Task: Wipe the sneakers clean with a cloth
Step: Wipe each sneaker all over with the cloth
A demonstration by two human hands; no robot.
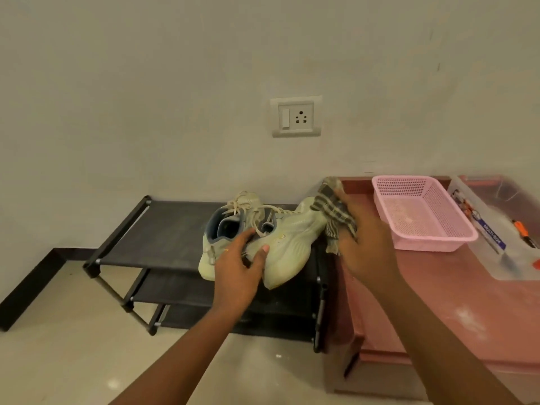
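Obs.: pair of pale yellow-green sneakers (280, 244) lies on the top tier of a black fabric-and-tube shoe rack (163, 229), at about 6 o'clock below a white wall socket (296, 116). The sneakers lean together. Their long axis runs from heels at 8 o'clock to toes at 2 o'clock.

Left hand (236, 273): thumb on the near sneaker's side and forefinger reaching to its collar, the two spread apart and bracketing the upper (a steadying hold, as far as I can judge).

Right hand (365, 244): fingers curled round a bunched grey-and-beige striped cloth (330, 211), which touches the toe end.

Key relation: the toes lie at roughly 10 o'clock from the right fingers, so this hand is the nearer. A stroke along the axis toward 8 o'clock would likely cover the upper.

At 3 o'clock of the sneakers, a pink perforated plastic basket (432, 244) sits on a reddish cabinet top (438, 287). Beyond it is a clear plastic box (514, 267); its label (491, 235) seems to read "MULTI BOX", the rest too blurred.
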